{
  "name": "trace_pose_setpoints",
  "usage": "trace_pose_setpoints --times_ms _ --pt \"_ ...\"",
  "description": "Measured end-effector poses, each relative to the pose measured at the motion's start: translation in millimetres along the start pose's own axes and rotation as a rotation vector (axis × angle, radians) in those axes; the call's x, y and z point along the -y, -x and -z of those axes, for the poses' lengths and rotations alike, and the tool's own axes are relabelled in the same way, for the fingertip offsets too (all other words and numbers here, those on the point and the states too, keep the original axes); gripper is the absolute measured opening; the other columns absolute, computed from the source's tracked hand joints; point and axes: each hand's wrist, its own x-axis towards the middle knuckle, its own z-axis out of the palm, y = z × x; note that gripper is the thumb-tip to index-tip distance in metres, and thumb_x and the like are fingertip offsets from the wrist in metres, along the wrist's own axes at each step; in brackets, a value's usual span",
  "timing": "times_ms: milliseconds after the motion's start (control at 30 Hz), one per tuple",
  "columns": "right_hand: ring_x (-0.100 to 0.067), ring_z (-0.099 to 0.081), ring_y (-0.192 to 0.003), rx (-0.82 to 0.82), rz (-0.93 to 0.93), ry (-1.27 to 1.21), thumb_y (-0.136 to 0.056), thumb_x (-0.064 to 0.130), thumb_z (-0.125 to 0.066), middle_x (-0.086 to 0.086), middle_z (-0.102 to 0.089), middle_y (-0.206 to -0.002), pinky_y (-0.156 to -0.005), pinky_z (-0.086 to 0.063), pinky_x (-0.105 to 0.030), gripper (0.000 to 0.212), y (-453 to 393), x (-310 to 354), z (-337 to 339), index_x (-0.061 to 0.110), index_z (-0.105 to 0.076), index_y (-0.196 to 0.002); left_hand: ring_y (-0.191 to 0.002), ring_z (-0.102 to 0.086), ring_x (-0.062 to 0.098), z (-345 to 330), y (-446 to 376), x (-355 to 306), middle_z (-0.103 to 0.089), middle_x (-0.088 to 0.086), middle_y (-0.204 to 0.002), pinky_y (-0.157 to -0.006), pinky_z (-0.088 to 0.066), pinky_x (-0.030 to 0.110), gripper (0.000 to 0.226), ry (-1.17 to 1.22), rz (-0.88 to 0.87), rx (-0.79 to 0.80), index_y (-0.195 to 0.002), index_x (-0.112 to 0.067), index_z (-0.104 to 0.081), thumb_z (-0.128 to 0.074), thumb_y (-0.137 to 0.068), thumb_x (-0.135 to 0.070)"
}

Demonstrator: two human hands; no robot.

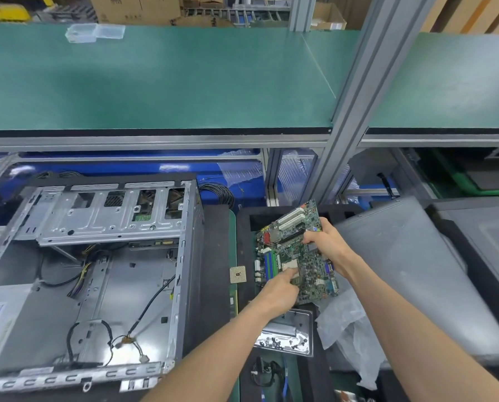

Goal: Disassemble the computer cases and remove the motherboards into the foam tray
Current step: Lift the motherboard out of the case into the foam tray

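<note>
A green motherboard (pixel 296 253) with white slots is held tilted above the black foam tray (pixel 244 227). My right hand (pixel 326 242) grips its right edge, fingers curled round the board. My left hand (pixel 280 288) holds its lower left part, with a finger stretched onto the square socket area. The opened computer case (pixel 97 271) lies on its side at the left, its floor bare except for loose cables and a drive cage at the top.
A loose CPU chip (pixel 238 274) lies left of the board. A metal tray (pixel 289 335) with screws sits below it, crumpled plastic wrap (pixel 347 329) and grey case panels (pixel 402 256) to the right. A green shelf (pixel 155 76) runs above.
</note>
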Motion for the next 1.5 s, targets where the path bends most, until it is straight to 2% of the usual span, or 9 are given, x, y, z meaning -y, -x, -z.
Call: trace_pose_setpoints --times_ms 100,267,367,467,700,933,1133,1300,1500 --pt "-0.023 -0.058 -0.108 -0.026 -0.012 0.039 -0.083 0.019 -0.063 -0.01 -0.053 -0.136 -0.075 -0.042 -0.038 0.066 -3.6 0.2 -1.2 0.016 -0.035 -0.143 -0.142 -0.039 0.028 1.6 1.7 -0.3 -0.029 0.001 -0.163 -0.111 -0.035 0.035 0.061 -0.009 0.011 -0.002 -0.156 -0.025 -0.028 -0.04 -0.098 -0.012" --pt "-0.009 -0.056 -0.08 -0.144 -0.006 0.152 -0.087 0.028 -0.065 -0.008 -0.059 -0.114 -0.057 -0.041 -0.029 0.037 -1.4 5.7 1.6 0.022 -0.045 -0.118 -0.123 -0.058 0.031 9.7 11.3 -2.2 -0.042 0.005 -0.155 -0.096 -0.049 0.037 0.056 -0.009 0.006 -0.064 -0.154 -0.026 -0.034 -0.043 -0.098 -0.018" --pt "-0.022 -0.058 -0.085 -0.271 0.038 0.25 -0.09 0.036 -0.062 -0.014 -0.059 -0.122 -0.071 -0.043 -0.032 0.05 3.9 11.6 5.2 0.016 -0.047 -0.134 -0.068 -0.063 0.004 16.5 20.5 -6.4 -0.056 0.002 -0.139 -0.06 -0.048 0.024 0.051 0.022 -0.022 -0.129 -0.15 -0.03 -0.039 -0.046 -0.1 -0.022" --pt "-0.032 -0.056 -0.099 -0.383 0.122 0.383 -0.092 0.038 -0.06 -0.018 -0.058 -0.125 -0.084 -0.047 -0.04 0.053 13.2 18.7 4.1 0.017 -0.045 -0.139 -0.051 -0.053 0.0 26.4 31.6 -13.7 -0.059 -0.012 -0.1 -0.057 -0.046 0.024 0.046 0.034 -0.056 -0.196 -0.146 -0.031 -0.044 -0.048 -0.101 -0.024" --pt "-0.03 -0.058 -0.091 -0.385 0.403 0.429 -0.091 0.024 -0.058 -0.015 -0.069 -0.106 -0.072 -0.046 -0.038 0.039 58.3 54.6 -42.5 0.02 -0.053 -0.13 -0.11 -0.06 0.013 71.4 79.7 -31.4 -0.059 0.001 -0.132 -0.088 -0.045 0.028 0.043 0.005 -0.22 -0.327 -0.142 -0.026 -0.052 -0.053 -0.099 -0.021" --pt "-0.03 -0.059 -0.12 -0.255 0.594 0.329 -0.093 0.017 -0.058 -0.01 -0.066 -0.128 -0.101 -0.048 -0.047 0.034 112.0 92.0 -130.8 0.015 -0.056 -0.128 -0.107 -0.062 0.011 136.0 139.6 -1.2 -0.063 -0.001 -0.126 -0.094 -0.047 0.029 0.031 -0.023 -0.325 -0.452 -0.126 -0.023 -0.064 -0.056 -0.097 -0.018" --pt "-0.031 -0.062 -0.112 -0.168 0.652 0.432 -0.092 0.018 -0.057 -0.008 -0.069 -0.121 -0.094 -0.052 -0.047 0.033 152.4 110.4 -200.7 0.017 -0.056 -0.126 -0.079 -0.061 -0.011 195.1 200.8 64.1 -0.068 -0.01 -0.112 -0.062 -0.043 0.004 0.032 0.002 -0.328 -0.563 -0.125 -0.029 -0.065 -0.056 -0.097 -0.015" --pt "-0.025 -0.065 -0.096 -0.156 0.636 0.497 -0.091 0.015 -0.057 0.002 -0.076 -0.095 -0.087 -0.054 -0.042 0.026 178.7 108.1 -237.0 0.02 -0.063 -0.115 -0.107 -0.06 0.011 245.1 248.1 123.3 -0.066 -0.003 -0.122 -0.1 -0.047 0.033 0.029 -0.328 -0.291 -0.688 -0.122 -0.022 -0.068 -0.058 -0.097 -0.015" --pt "-0.014 -0.066 -0.083 -0.028 0.625 0.691 -0.089 0.017 -0.06 0.01 -0.071 -0.082 -0.085 -0.055 -0.037 0.023 202.6 81.0 -262.0 0.025 -0.068 -0.108 -0.126 -0.047 0.021 273.1 268.6 195.1 -0.06 -0.002 -0.133 -0.104 -0.04 0.041 0.027 -0.785 -0.153 -0.611 -0.121 -0.028 -0.068 -0.054 -0.098 -0.033"
